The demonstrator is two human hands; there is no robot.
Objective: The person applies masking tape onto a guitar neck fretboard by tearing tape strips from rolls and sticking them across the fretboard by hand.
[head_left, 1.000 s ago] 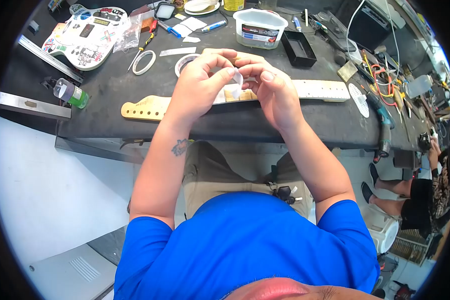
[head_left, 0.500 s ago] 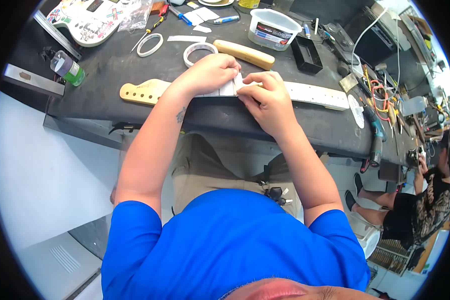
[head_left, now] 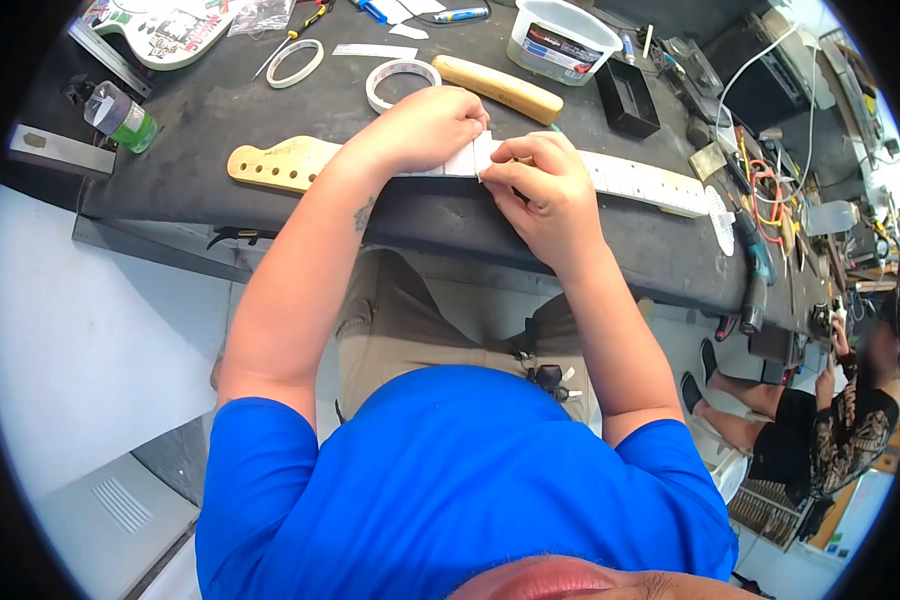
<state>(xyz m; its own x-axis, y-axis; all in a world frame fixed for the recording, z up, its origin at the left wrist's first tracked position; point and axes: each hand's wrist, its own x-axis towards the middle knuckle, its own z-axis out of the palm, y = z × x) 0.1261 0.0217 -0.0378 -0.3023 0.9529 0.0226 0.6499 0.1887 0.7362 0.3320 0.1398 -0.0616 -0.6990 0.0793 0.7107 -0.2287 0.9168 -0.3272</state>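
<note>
A guitar neck (head_left: 642, 183) lies across the near side of the workbench, its wooden headstock (head_left: 275, 166) to the left and white tape strips covering its fretboard. My left hand (head_left: 432, 128) bends over the far edge of the neck, fingers curled, pinching the upper end of a white tape strip (head_left: 484, 150). From the right, my right hand (head_left: 545, 185) pinches the strip's lower end at the near edge of the neck between thumb and fingers. My left wrist and palm hide part of the fretboard.
Behind the neck are a masking tape roll (head_left: 402, 85), a wooden block (head_left: 498, 90), a plastic tub (head_left: 562, 42) and a black box (head_left: 629, 99). A spray bottle (head_left: 120, 118) stands left; a drill (head_left: 758, 285) and tools lie right. Another person (head_left: 830, 400) sits at right.
The white strip now looks flatter across the fretboard between my hands. Both hands keep their pinch with small movements, and the whole view has shifted slightly.
</note>
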